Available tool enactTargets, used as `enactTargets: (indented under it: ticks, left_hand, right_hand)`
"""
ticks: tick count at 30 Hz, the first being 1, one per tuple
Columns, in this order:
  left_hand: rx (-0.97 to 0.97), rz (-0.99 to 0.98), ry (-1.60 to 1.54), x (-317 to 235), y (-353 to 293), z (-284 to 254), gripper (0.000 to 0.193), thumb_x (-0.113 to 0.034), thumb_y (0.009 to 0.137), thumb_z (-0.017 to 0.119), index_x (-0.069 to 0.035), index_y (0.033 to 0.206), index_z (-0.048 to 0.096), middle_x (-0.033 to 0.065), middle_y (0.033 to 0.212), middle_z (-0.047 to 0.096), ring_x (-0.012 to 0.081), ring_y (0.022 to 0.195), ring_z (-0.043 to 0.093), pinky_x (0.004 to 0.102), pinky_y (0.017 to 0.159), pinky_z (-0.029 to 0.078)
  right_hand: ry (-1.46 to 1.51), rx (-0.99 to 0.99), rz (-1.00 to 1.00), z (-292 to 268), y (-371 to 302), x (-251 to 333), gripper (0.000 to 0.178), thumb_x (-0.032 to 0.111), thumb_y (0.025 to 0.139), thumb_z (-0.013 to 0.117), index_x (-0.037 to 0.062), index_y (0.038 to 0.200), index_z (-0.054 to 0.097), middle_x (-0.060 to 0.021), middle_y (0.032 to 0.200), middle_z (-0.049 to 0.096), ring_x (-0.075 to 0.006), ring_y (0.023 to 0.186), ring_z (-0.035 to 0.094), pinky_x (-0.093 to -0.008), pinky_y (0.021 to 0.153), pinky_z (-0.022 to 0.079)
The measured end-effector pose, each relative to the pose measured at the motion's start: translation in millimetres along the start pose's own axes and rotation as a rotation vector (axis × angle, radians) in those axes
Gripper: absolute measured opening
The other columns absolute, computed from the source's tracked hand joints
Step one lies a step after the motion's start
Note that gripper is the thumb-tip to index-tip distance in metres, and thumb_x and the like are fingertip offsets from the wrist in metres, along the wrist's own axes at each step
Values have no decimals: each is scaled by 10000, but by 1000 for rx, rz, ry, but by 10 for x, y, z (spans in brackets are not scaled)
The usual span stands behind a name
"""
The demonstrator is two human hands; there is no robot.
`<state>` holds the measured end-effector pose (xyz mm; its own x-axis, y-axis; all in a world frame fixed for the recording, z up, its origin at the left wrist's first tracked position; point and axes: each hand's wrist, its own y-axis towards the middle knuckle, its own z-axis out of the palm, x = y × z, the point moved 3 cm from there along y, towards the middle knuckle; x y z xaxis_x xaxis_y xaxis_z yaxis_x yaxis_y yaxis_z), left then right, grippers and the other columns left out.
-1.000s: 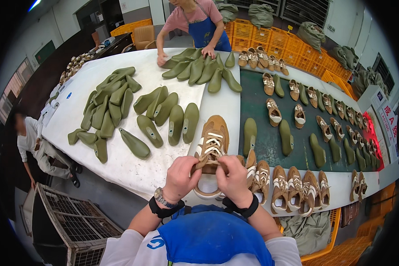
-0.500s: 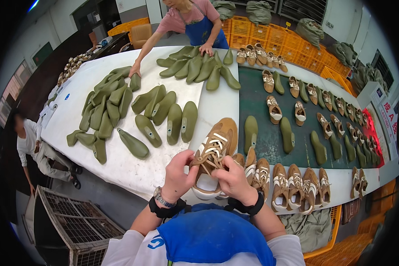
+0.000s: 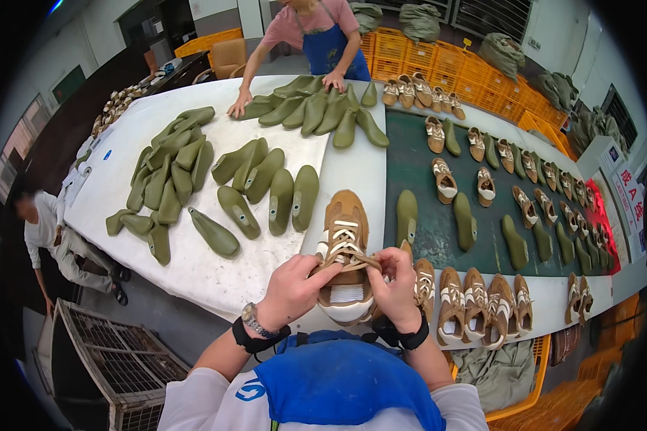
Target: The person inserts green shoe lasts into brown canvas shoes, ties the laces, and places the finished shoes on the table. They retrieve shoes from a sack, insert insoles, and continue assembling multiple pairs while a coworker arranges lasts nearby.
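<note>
A brown suede sneaker [image 3: 346, 209] with white stripes rests in front of me on the table, toe pointing away and heel toward me. Its tan shoelace [image 3: 354, 257] crosses over the tongue. My left hand [image 3: 292, 290] is closed at the shoe's left side, its fingers pinching the lace. On the other side my right hand [image 3: 397, 284] pinches the lace too and draws it rightward. A white patch shows inside the shoe's opening. More brown sneakers [image 3: 424, 281] stand just right of my right hand, partly hidden by it.
Green shoe lasts [image 3: 171, 172] lie heaped on the white table [image 3: 115, 188]. A person in a blue apron [image 3: 326, 52] handles more lasts across it. Right is a green belt [image 3: 438, 223] bearing sneakers and lasts. Orange crates [image 3: 446, 65] stand behind; a wire cage [image 3: 126, 359] is at lower left.
The sneaker has turned more upright before me, and my hands have shifted along its lace, the right one moving outward. Across the table, the person's arm has moved from the left heap to the far lasts.
</note>
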<state>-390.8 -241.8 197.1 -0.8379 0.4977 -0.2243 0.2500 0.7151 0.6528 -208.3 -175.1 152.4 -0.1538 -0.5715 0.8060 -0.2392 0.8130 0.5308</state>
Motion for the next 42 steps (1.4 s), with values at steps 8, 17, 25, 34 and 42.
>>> enactTargets:
  ticks: [8,17,25,34,42]
  left_hand:
    - [-138,-185,-167,14,20,46,511,-12,769,639,-18,1258,492,117,830,586,290,727,572,368,636,485]
    - [-18,-119,-97,-4,144,9,513,-29,724,670,-9,1210,507,152,1007,576,325,927,579,366,778,491]
    - [-67,26,-26,6,273,108,286,-70,754,620,-5,1029,571,141,974,617,292,966,613,345,779,518]
    - [-129,101,-40,-13,445,167,184,-59,710,593,-26,889,572,87,808,588,251,719,618,337,634,519]
    - [71,-85,-248,92,507,299,262,-78,783,615,-43,1039,571,141,1014,599,308,938,602,365,769,511]
  right_hand:
    - [-146,39,-135,5,84,375,435,11,744,730,44,1113,504,-69,865,590,-121,628,580,-243,574,489]
    - [-68,124,147,-29,70,340,452,58,763,689,53,1171,497,-72,800,591,-150,587,573,-281,547,481]
    - [294,133,316,-52,48,52,407,-47,801,617,46,1149,426,-76,864,615,-111,699,594,-229,624,478]
    - [-31,133,162,-215,114,240,316,27,798,666,37,1093,553,-64,931,619,-135,741,616,-246,647,494]
    - [-454,455,-195,-285,48,513,297,196,763,725,87,1021,627,-91,914,606,-238,720,628,-315,611,511]
